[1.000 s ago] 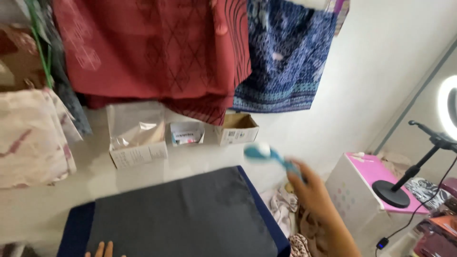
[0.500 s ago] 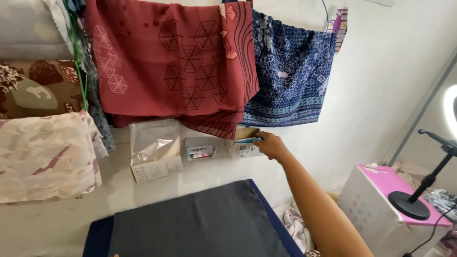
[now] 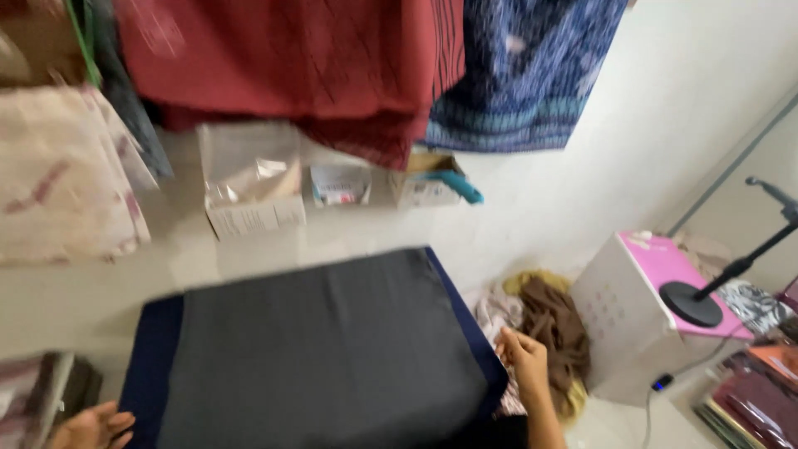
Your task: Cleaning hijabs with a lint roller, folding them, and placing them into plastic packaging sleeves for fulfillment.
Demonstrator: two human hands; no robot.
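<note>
Both hands low at the edges of a dark cloth on the worktop.

Left hand [image 3: 90, 426] rests open-fingered at the dark cloth [image 3: 320, 349]'s near-left corner; right hand [image 3: 525, 359], fingers loosely curled and apparently empty (blurred), hovers just beside its right edge, above a heap of clothes [image 3: 549, 320].

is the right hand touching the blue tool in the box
Apart. The head view shows the right hand low beside the dark cloth, while the blue tool lies in the small box by the wall, bare floor between them.
</note>
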